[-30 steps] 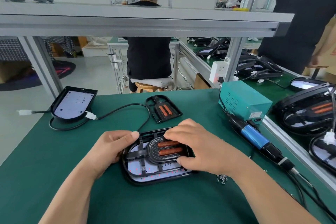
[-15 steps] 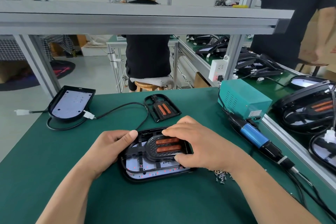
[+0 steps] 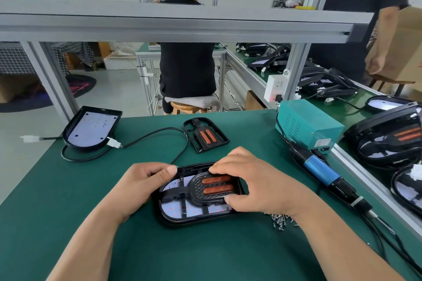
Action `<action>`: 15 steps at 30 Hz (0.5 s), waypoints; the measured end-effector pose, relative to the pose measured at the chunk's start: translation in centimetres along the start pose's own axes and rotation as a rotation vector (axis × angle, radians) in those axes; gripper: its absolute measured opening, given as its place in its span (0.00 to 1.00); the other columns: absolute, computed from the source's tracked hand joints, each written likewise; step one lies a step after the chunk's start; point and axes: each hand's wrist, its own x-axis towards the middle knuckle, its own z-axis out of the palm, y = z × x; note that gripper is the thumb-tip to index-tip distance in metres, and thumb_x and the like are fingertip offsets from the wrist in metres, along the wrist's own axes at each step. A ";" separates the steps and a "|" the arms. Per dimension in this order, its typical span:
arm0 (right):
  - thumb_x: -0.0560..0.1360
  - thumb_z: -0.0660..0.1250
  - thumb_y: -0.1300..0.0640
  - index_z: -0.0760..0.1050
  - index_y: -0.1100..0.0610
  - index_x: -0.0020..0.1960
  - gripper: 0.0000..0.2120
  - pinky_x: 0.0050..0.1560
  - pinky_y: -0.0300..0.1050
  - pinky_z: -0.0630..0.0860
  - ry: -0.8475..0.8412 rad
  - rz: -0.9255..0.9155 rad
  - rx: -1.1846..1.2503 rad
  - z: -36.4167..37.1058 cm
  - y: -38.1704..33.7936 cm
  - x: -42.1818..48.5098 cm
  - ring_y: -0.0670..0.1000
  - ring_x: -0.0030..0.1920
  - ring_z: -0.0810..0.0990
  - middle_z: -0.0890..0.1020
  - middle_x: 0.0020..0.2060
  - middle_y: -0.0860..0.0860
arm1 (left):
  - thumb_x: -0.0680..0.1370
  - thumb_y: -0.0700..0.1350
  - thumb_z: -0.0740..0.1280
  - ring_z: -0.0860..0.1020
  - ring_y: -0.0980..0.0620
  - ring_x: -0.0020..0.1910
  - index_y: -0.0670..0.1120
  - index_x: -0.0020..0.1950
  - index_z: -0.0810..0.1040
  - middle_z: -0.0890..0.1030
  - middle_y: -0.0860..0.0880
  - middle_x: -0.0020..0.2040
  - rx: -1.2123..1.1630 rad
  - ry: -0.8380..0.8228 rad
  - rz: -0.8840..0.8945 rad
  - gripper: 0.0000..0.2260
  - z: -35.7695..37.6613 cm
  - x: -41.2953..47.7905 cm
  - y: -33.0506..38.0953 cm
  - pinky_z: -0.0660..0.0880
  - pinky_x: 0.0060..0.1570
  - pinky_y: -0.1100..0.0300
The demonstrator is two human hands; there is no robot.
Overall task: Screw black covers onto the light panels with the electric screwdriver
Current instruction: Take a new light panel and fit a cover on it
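Holding a black cover [image 3: 212, 191] over a panel [image 3: 180, 218] at lower centre of the frame, both on the green counter [image 3: 68, 201]. Right hand [image 3: 258, 186] pinches the cover: fingers [image 3: 220, 167] curled on its far edge, thumb on its near edge. The cover sits on the panel's right half, two orange strips facing up. Left hand [image 3: 143, 181] grips the panel's upper left rim, fingers curled, thumb tip against the rim. White board with red dots shows on the panel's left and near sides, crossed by black ribs. Screws [image 3: 279, 221] lie in a small loose heap just beside the right wrist, off the panel's lower right corner. Screwdriver [image 3: 319, 170], blue-bodied, lies on the counter at right of the frame, well apart from both hands, its upper end near a teal box [image 3: 306, 124]. Spare cover [image 3: 206, 134] lies flat above centre, apart from the panel. Second panel [image 3: 91, 128] at upper left rests tilted at the counter's far edge, white face up; its black cable [image 3: 155, 136] loops across the counter toward the held panel. White plug hangs off the left edge.
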 end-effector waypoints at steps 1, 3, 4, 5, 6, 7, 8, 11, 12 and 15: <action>0.77 0.73 0.58 0.77 0.52 0.74 0.26 0.68 0.37 0.68 0.017 0.004 0.006 -0.1 0.1 0.0 0.45 0.67 0.70 0.80 0.61 0.40 | 0.79 0.59 0.71 0.74 0.61 0.30 0.48 0.55 0.88 0.85 0.52 0.39 0.000 -0.004 -0.006 0.16 0.0 0.0 0.0 0.66 0.27 0.72; 0.77 0.72 0.57 0.77 0.51 0.74 0.25 0.67 0.37 0.69 0.045 0.011 0.019 -0.2 0.1 -0.1 0.45 0.67 0.70 0.80 0.59 0.39 | 0.79 0.58 0.72 0.77 0.59 0.33 0.47 0.55 0.88 0.87 0.49 0.43 -0.016 -0.016 -0.013 0.16 0.0 0.1 -0.1 0.69 0.30 0.71; 0.77 0.73 0.56 0.77 0.50 0.74 0.25 0.68 0.38 0.69 0.048 0.008 0.019 -0.1 0.1 -0.1 0.45 0.68 0.70 0.80 0.59 0.38 | 0.79 0.57 0.73 0.80 0.57 0.37 0.47 0.55 0.88 0.88 0.47 0.46 -0.023 -0.018 -0.018 0.15 -0.1 0.1 -0.1 0.71 0.33 0.70; 0.77 0.74 0.53 0.77 0.50 0.75 0.26 0.69 0.38 0.68 0.034 0.008 0.016 0.1 0.1 -0.1 0.45 0.70 0.69 0.79 0.60 0.37 | 0.78 0.56 0.76 0.83 0.54 0.41 0.48 0.55 0.88 0.89 0.45 0.48 -0.026 -0.017 -0.026 0.14 -0.1 0.2 -0.1 0.74 0.36 0.68; 0.76 0.75 0.49 0.76 0.48 0.75 0.28 0.70 0.38 0.67 0.009 0.011 0.005 0.2 0.2 -0.1 0.44 0.71 0.67 0.78 0.61 0.36 | 0.77 0.55 0.77 0.84 0.52 0.44 0.49 0.55 0.88 0.89 0.44 0.50 -0.029 -0.015 -0.033 0.13 -0.1 0.2 -0.2 0.76 0.39 0.66; 0.75 0.75 0.45 0.74 0.47 0.76 0.31 0.72 0.38 0.65 -0.019 0.014 -0.012 0.3 0.2 -0.1 0.43 0.72 0.66 0.76 0.61 0.35 | 0.76 0.54 0.77 0.85 0.51 0.45 0.49 0.55 0.88 0.89 0.44 0.50 -0.031 -0.013 -0.037 0.12 -0.2 0.3 -0.2 0.77 0.41 0.65; 0.74 0.76 0.41 0.73 0.46 0.77 0.34 0.73 0.39 0.64 -0.041 0.019 -0.028 0.4 0.3 0.0 0.41 0.73 0.64 0.75 0.62 0.34 | 0.76 0.53 0.77 0.85 0.50 0.46 0.49 0.55 0.88 0.89 0.44 0.50 -0.032 -0.010 -0.038 0.11 -0.2 0.3 -0.2 0.78 0.41 0.65; 0.73 0.76 0.40 0.72 0.46 0.78 0.36 0.72 0.40 0.66 -0.050 0.036 -0.012 0.6 0.7 0.0 0.41 0.74 0.63 0.74 0.62 0.32 | 0.78 0.52 0.74 0.85 0.55 0.41 0.50 0.54 0.89 0.89 0.46 0.48 -0.008 0.000 -0.034 0.09 -0.1 0.3 -0.1 0.75 0.36 0.70; 0.73 0.76 0.40 0.72 0.46 0.78 0.35 0.72 0.40 0.67 -0.043 0.037 -0.004 0.7 0.7 0.0 0.42 0.74 0.63 0.74 0.61 0.31 | 0.78 0.50 0.74 0.83 0.58 0.37 0.50 0.53 0.89 0.89 0.47 0.46 0.001 0.003 -0.028 0.08 0.0 0.2 -0.1 0.73 0.33 0.72; 0.73 0.75 0.39 0.72 0.44 0.77 0.35 0.72 0.41 0.68 -0.029 0.037 0.004 1.0 0.9 -0.1 0.42 0.76 0.60 0.75 0.62 0.32 | 0.80 0.50 0.73 0.76 0.62 0.29 0.50 0.53 0.89 0.87 0.50 0.42 0.026 0.013 -0.031 0.07 0.0 0.1 -0.1 0.67 0.27 0.73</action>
